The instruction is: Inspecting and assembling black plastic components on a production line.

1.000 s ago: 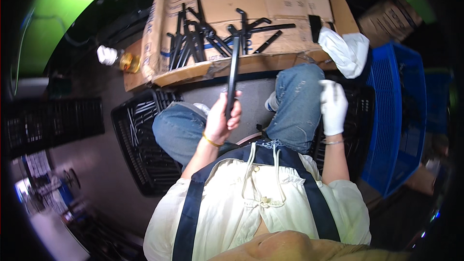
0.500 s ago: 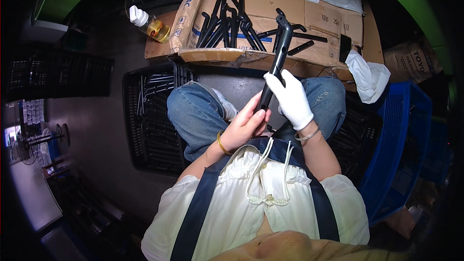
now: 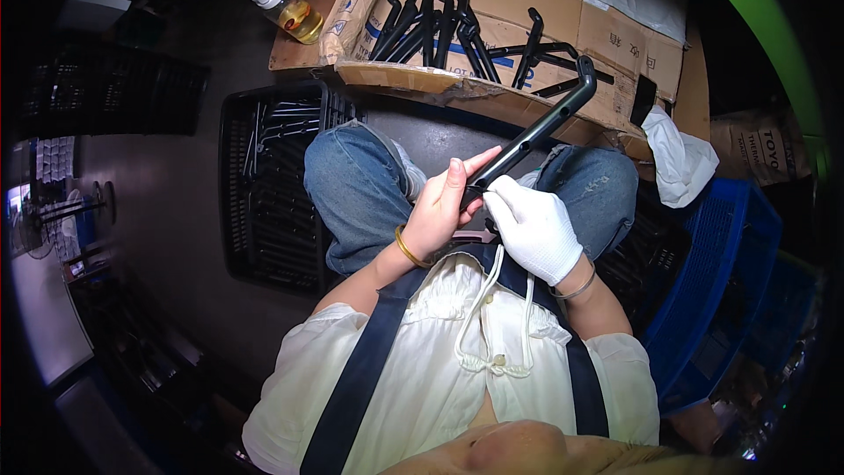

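A black bent tube [image 3: 536, 134] with small holes slants up and away from my lap, its angled end farthest from me. My bare left hand [image 3: 447, 193] is closed on its near end, thumb raised on the near side and fingers behind the tube. My right hand [image 3: 534, 227], in a white glove, is closed in a pinch right beside that same end. A thin dark piece shows near its fingertips, but what the pinch holds is hidden. More black bent tubes [image 3: 444, 22] lie in an open cardboard box [image 3: 400, 76] beyond my knees.
Black crates of dark parts stand at both sides: the left crate [image 3: 230, 202] and a shaded one by my right knee. Farther right are a blue crate [image 3: 703, 246] and a white plastic bag [image 3: 679, 158]. A bottle of yellow liquid [image 3: 299, 19] stands left of the box.
The tube has swung its far end to the right and lower. My right hand has slid from the tube's middle down to its near end and now pinches there.
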Demonstrator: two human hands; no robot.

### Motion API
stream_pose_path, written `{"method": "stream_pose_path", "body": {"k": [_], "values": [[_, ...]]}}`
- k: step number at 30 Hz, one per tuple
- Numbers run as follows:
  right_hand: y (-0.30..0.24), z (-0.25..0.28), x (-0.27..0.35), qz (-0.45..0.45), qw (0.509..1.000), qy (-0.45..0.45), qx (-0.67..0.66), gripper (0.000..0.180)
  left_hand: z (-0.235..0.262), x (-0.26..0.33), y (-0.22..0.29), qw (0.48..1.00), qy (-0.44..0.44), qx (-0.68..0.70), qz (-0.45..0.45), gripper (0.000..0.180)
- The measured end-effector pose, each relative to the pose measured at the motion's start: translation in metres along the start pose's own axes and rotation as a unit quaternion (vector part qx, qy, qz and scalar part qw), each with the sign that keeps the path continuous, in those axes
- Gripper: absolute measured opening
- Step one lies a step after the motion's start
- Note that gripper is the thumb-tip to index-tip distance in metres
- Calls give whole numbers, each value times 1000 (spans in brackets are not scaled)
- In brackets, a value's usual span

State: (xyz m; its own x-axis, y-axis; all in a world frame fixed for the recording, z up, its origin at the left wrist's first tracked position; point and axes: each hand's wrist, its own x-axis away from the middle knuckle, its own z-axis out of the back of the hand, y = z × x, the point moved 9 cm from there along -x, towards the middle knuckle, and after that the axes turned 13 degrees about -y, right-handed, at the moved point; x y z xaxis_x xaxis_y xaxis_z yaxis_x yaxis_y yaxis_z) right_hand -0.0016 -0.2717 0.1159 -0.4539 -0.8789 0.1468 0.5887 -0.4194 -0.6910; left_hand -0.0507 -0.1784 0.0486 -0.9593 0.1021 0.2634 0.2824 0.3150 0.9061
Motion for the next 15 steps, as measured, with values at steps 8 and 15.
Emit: {"method": "stream_pose_path", "body": {"k": [8,15], "values": [[-5,-6,-7,28,999,-19,41,10,3,0,4,999,16,-31,-12,67],[0,-9,-8,11,999,-43,19,10,3,2,11,997,19,-66,-26,66]]}}
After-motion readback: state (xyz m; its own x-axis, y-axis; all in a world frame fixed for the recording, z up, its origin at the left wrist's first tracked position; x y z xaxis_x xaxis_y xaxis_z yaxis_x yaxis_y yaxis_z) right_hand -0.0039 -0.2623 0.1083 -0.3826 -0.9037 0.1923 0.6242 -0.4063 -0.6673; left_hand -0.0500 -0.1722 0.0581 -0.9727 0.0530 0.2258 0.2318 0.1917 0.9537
